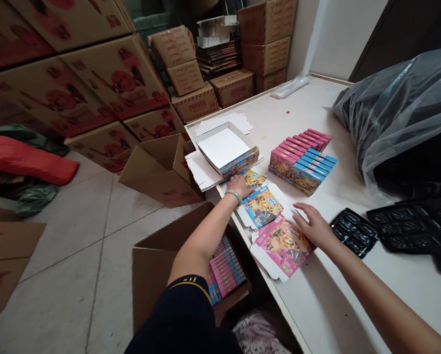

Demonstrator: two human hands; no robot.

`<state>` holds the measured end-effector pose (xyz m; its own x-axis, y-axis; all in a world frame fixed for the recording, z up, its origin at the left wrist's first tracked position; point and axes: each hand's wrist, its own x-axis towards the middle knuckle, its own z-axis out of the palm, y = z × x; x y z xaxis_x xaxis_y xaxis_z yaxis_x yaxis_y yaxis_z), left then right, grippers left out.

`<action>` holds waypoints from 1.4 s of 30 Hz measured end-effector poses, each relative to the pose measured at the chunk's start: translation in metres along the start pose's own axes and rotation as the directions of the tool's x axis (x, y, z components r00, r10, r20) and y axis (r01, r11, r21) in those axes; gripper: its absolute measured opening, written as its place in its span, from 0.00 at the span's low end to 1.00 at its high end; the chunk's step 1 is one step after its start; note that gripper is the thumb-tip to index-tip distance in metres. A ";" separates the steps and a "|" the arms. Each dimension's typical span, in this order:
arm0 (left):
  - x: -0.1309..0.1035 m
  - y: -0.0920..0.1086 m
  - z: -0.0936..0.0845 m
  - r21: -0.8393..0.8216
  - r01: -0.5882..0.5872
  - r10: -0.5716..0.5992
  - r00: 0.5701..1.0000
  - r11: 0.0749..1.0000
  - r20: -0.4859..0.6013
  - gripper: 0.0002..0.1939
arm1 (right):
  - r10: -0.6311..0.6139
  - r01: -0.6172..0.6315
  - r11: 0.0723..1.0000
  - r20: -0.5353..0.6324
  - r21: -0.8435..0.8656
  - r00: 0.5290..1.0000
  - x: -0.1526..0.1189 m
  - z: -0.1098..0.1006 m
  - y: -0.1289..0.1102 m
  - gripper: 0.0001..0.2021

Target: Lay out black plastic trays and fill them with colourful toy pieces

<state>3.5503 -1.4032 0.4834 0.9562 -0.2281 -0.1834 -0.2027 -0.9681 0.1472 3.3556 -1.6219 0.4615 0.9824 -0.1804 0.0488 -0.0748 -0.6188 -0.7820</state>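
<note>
My left hand (pixel 239 187) rests, fingers spread, on a printed card at the table's edge, just below a white-lined display tray (pixel 225 147). Beside it lies a flat blue printed box (pixel 262 206). A flat pink printed box (pixel 284 246) is nearer to me, overlapping the blue one. My right hand (pixel 312 226) hovers at the pink box's right edge with its fingers apart. Behind the hands stands a display tray filled with pink and blue boxes (pixel 301 162).
Black plastic trays (pixel 355 231) lie on the white table (pixel 331 305) at right, below a large clear bag (pixel 400 108). Open cartons (pixel 164 172) stand on the floor along the table's left side; one holds pink and blue boxes (pixel 225 268). Stacked cartons (pixel 120 78) fill the back left.
</note>
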 end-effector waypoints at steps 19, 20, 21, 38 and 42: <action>0.029 0.007 -0.023 -0.312 0.240 -0.198 0.967 0.919 0.160 0.26 | 0.157 -0.080 0.936 0.204 -0.343 0.966 -0.042 0.011 -0.010 0.36; 0.028 0.008 -0.025 -0.348 0.213 -0.171 0.974 0.913 0.148 0.21 | 0.158 -0.083 0.937 0.201 -0.339 0.967 -0.043 0.011 -0.009 0.36; 0.025 0.009 -0.028 -0.382 0.178 -0.141 0.982 0.907 0.124 0.17 | 0.160 -0.087 0.938 0.197 -0.335 0.967 -0.044 0.011 -0.008 0.36; -0.040 0.011 -0.011 -0.381 -0.306 0.324 0.946 0.873 -0.017 0.24 | 0.254 -0.243 0.966 -0.149 0.086 0.956 -0.098 -0.003 -0.013 0.43; -0.041 0.011 -0.001 -0.311 -0.323 0.368 0.925 0.894 0.094 0.44 | 0.641 -0.550 0.568 0.090 0.612 0.762 -0.143 0.017 -0.033 0.43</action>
<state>3.5091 -1.4048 0.4933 0.7901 -0.5769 -0.2072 -0.4247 -0.7590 0.4935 3.2202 -1.5627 0.4697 0.7160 -0.4651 -0.5206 -0.4783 0.2163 -0.8511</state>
